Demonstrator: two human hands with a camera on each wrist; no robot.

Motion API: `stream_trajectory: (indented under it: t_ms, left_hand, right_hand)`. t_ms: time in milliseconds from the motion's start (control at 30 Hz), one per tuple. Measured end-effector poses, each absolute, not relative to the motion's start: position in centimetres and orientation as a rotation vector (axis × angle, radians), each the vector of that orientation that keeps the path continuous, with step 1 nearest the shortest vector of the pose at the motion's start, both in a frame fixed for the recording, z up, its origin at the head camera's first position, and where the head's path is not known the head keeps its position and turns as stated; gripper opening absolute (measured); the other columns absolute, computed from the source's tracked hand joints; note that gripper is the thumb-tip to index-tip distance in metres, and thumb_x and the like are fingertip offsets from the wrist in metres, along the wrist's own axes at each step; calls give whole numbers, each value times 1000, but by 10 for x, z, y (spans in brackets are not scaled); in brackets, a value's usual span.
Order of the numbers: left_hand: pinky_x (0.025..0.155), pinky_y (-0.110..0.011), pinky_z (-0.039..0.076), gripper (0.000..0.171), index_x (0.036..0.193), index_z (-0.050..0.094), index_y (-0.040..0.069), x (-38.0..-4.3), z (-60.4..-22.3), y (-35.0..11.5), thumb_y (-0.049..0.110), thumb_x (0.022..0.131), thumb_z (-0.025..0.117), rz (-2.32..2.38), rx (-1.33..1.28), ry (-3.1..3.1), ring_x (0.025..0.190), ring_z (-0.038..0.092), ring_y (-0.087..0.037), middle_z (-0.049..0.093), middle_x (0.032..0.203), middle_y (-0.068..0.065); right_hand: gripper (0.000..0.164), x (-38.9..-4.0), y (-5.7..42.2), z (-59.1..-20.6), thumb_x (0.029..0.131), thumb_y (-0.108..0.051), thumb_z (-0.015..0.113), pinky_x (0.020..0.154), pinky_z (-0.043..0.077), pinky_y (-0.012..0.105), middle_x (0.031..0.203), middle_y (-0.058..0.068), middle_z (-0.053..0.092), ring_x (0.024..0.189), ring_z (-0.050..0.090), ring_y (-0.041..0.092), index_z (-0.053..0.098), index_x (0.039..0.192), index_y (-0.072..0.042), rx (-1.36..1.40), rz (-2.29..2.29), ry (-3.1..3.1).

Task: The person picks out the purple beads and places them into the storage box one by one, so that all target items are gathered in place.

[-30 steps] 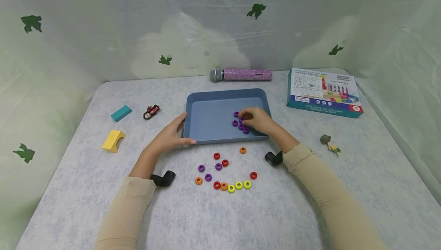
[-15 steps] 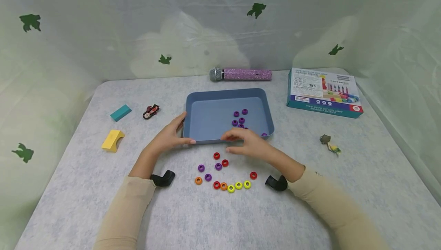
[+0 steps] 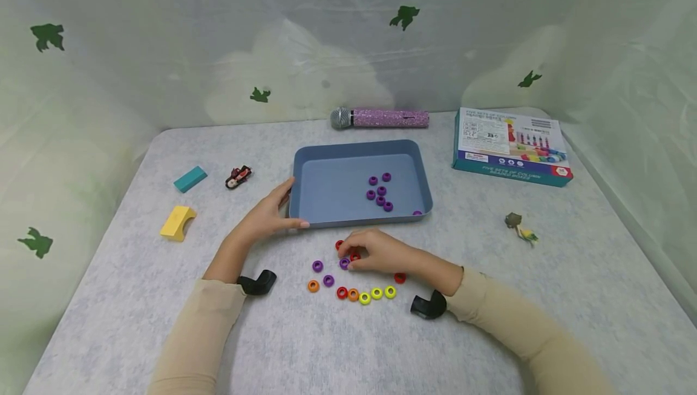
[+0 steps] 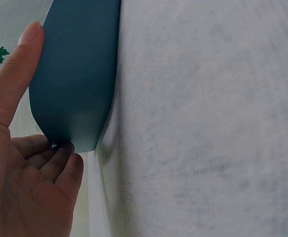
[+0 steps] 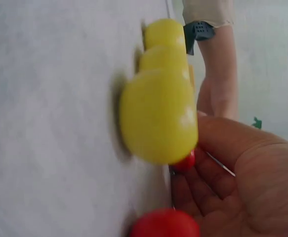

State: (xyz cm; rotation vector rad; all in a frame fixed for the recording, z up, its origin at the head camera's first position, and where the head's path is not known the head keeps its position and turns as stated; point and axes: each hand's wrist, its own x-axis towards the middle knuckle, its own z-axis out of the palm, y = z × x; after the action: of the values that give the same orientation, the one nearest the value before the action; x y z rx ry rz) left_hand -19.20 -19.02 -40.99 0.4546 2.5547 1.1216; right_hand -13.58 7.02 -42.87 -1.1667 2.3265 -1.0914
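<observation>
Pale surface is holding loose beads, and tight spacing is inviting strays

On the near part of the mottled surface (image 3: pixel 348 352), three yellow beads (image 3: pixel 377 297) are sitting side by side. A black wrist camera (image 3: pixel 427 306) is hanging close to their right, so a low sweep of that arm could be scattering them.

Just beyond, the right hand (image 3: pixel 381 251) is curving over a purple bead (image 3: pixel 343 267) that is lying on the surface, its thumb and forefinger standing on either side. Whether this grip is actually pinching the bead, I cannot tell. One red bead (image 3: pixel 355 258) is lying under the fingers, so a hasty squeeze could be flicking it aside.

Farther on, the left hand (image 3: pixel 267 213) is spreading its grip around the near-left corner of a blue tray (image 3: pixel 327 192), thumb along the near wall, fingers along the side. That hold is looking loose; a bump could be shifting the tray and setting the purple beads (image 3: pixel 382 193) inside rolling.

At the back, a glittery pink microphone (image 3: pixel 391 118) is lying sideways; a jolt could be rolling it too.
</observation>
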Motion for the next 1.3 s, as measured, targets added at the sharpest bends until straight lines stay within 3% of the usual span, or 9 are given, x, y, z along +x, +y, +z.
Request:
stream_trajectory:
  t_ms: [300, 600, 967, 1300]
  left_hand:
    - [98, -33, 19, 105, 134, 2, 16, -191, -410, -191, 48, 58, 67, 1138, 454, 2550, 121, 15, -23, 4, 137, -6]
    - [98, -34, 18, 104, 134, 2, 14, -188, -404, -189, 43, 59, 68, 1144, 447, 2532, 121, 15, -24, 3, 137, -8]
    - [98, -35, 17, 96, 133, 4, 5, -175, -379, -178, 26, 66, 69, 1163, 429, 2515, 121, 14, -28, 4, 136, -14]
    - [98, -35, 17, 96, 134, 4, 6, -175, -380, -177, 26, 66, 69, 1174, 421, 2509, 121, 13, -27, 4, 136, -13]
  right_hand:
    - [19, -136, 68, -422, 75, -18, 61, 68, 42, 15, 89, -13, 54, 77, 48, 2, 60, 94, -16, -1149, -1120, 2323]
    - [23, -167, 87, -393, 75, -11, 60, 70, 46, 30, 91, -5, 56, 82, 52, 6, 59, 98, -7, -1121, -1407, 2380]
    - [25, -223, 114, -407, 78, -18, 56, 70, 45, 27, 95, -2, 55, 86, 51, 11, 57, 102, -12, -582, -1357, 2560]
    - [20, -229, 114, -417, 78, -11, 57, 70, 44, 28, 87, 2, 56, 81, 51, 15, 58, 98, -9, -560, -1162, 2625]
